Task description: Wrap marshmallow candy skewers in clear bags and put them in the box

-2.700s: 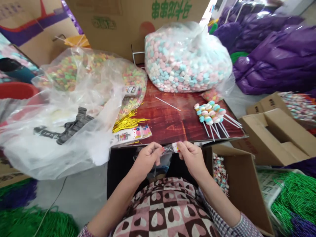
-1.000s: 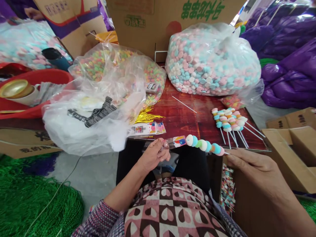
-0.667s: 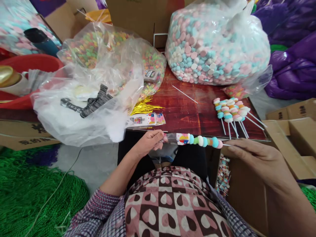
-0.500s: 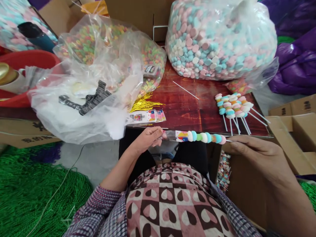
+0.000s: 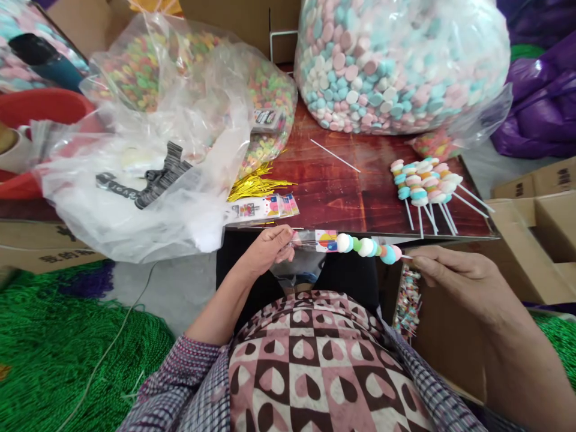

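Note:
Between my hands a marshmallow skewer (image 5: 368, 246) lies nearly level, strung with white, blue, green, orange and pink pieces. My right hand (image 5: 450, 273) pinches its white stick at the right end. A clear printed wrapper (image 5: 324, 240) reaches from the skewer's left end to my left hand (image 5: 272, 247), whose fingers are closed on the wrapper's end. How far the wrapper covers the candy I cannot tell. Several finished skewers (image 5: 425, 183) lie stacked at the table's right corner. Flat printed wrappers (image 5: 265, 208) rest at the front edge beside gold twist ties (image 5: 258, 183).
A big bag of marshmallows (image 5: 396, 72) stands at the back, and bags of ring gummies (image 5: 180, 72) at the left. One loose stick (image 5: 335, 155) lies on the red table (image 5: 324, 192). An open box (image 5: 450, 336) with wrapped pieces (image 5: 408, 300) sits below right.
The skewer and my right hand have shifted slightly left, and the skewer's candy has turned a little. The view has moved slightly. Both hands keep their holds.

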`<state>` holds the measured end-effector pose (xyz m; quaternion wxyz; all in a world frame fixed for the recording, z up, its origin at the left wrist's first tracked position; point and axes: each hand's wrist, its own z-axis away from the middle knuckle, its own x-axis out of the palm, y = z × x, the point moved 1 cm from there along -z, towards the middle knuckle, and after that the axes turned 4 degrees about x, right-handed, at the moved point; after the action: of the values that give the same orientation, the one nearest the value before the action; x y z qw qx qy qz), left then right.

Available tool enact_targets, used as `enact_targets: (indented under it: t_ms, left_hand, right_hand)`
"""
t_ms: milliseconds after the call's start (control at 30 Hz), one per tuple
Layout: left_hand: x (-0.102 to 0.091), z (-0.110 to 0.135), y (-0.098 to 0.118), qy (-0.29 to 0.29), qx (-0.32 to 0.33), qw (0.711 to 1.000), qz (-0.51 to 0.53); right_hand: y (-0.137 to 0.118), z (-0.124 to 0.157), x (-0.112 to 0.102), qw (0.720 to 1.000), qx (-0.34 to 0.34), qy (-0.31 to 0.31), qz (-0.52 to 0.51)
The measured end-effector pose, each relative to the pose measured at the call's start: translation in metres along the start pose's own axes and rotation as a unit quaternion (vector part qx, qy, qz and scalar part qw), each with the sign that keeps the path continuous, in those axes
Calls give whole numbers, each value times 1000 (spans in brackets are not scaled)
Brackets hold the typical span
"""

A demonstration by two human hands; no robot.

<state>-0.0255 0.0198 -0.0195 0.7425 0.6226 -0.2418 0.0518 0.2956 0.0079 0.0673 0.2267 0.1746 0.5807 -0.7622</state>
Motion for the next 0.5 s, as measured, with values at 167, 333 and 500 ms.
enact_targets:
  t_ms: [167,333,500]
  left_hand:
    - [1,3,-3,-9,-16,1000,-16]
    - [1,4,-6,8,-7,1000,-15]
    - [-1,4,-8,7,-24,998,-54]
  right_hand:
    - [8,0,1,1000,17,-15,-17]
    - [9,0,8,997,25,-73,-22]
    - [6,-1,9,996,-3,-84,17]
